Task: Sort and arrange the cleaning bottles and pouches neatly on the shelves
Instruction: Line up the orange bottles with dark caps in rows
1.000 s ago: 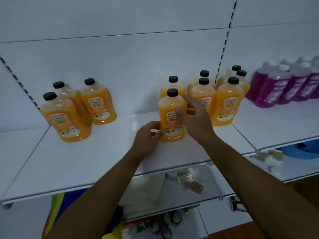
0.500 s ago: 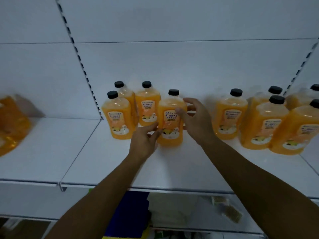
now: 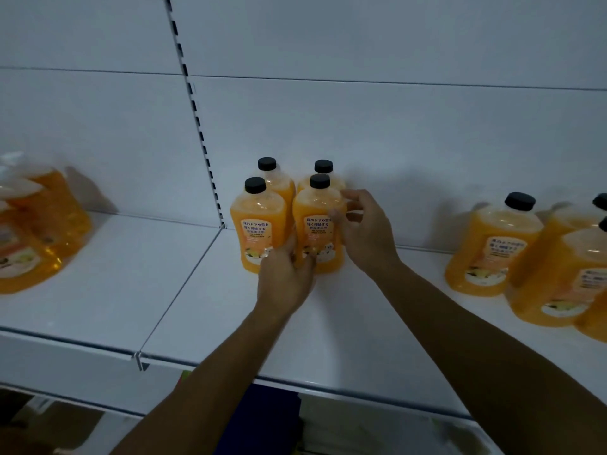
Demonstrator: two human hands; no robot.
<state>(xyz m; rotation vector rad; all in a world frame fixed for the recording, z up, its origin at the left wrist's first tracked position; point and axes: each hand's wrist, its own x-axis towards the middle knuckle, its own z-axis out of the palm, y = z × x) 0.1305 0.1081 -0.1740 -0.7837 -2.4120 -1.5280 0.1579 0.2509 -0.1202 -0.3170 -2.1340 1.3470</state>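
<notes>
Head cam: both hands, left hand (image 3: 284,277) and right hand (image 3: 364,231), grip the front-right orange bottle (image 3: 317,231) in a tidy four-block on the shelf (image 3: 328,323); the bottles at right (image 3: 492,244) look unsorted

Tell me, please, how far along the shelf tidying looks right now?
Done: three orange bottles stand in a block by the shelf upright. In hand: left hand and right hand hold the fourth bottle, front right. Left: the loose bottles at right and the pouches at left.
</notes>
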